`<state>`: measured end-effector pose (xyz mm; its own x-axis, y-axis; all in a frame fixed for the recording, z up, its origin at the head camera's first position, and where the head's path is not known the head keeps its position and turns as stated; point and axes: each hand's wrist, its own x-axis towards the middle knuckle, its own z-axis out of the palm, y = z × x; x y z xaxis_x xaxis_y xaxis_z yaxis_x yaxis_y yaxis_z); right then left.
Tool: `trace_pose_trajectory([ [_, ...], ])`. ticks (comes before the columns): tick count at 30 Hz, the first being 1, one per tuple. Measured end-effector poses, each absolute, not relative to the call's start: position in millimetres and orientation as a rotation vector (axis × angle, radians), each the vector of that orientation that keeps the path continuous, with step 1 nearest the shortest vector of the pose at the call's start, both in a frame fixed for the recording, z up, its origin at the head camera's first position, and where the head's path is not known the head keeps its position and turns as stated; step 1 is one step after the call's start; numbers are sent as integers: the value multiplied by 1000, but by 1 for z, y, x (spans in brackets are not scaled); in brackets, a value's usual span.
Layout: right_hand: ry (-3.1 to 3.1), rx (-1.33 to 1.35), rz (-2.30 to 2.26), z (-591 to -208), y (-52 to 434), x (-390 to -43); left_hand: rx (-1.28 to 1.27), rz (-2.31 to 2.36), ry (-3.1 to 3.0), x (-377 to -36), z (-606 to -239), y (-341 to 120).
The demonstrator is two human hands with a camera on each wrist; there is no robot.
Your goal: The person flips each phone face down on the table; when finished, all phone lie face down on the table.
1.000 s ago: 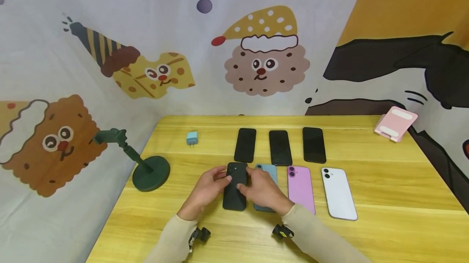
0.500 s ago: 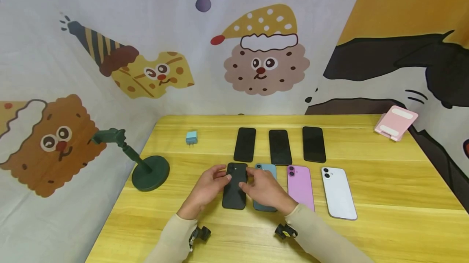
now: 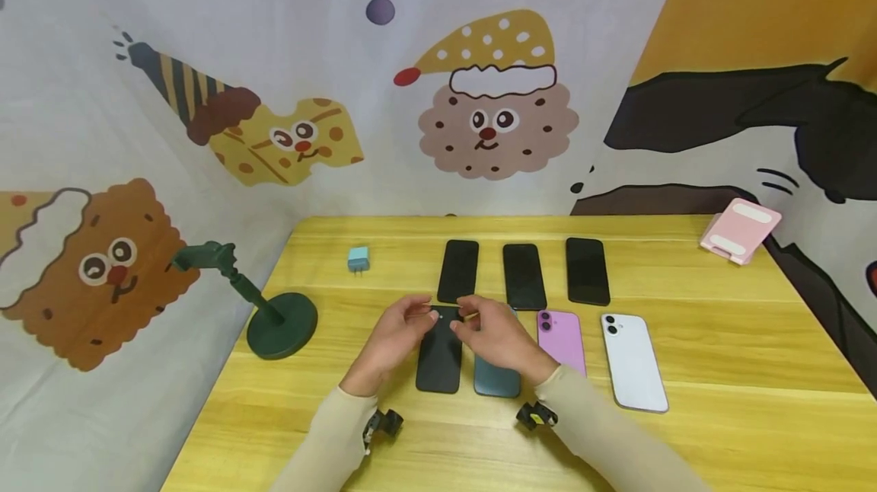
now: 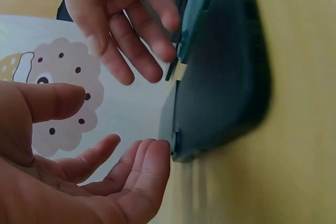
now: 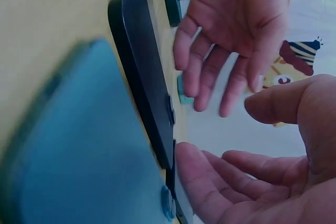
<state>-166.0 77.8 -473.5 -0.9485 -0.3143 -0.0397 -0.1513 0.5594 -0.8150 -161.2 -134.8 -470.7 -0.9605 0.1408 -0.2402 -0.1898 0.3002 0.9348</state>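
The black phone [image 3: 438,361] lies back up on the tabletop [image 3: 452,446]. At its eleven o'clock the left hand [image 3: 393,336] and at its one the right hand [image 3: 499,336] each have a released grip, holding nothing; whether a fingertip brushes it, I cannot tell. It should handle light and stiff, perhaps slippery and breakable, so its long edges look best to pinch. The blue phone [image 3: 496,379] crowds three o'clock, a dark phone [image 3: 457,271] twelve; six and nine offer more room.
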Motion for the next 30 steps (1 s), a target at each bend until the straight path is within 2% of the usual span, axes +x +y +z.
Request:
trace_pose_trajectory([
  [10,2685,-417,-1389,-471,84,-198,11,1784,2315,-192,-459,-116],
  [21,2732,-323,-1342,-485,90,-229,-58,1833,2301,-229,-470,-111],
  [30,2635,-200,-1381,-489,88,-238,-126,1831,2185,-237,-481,-112],
])
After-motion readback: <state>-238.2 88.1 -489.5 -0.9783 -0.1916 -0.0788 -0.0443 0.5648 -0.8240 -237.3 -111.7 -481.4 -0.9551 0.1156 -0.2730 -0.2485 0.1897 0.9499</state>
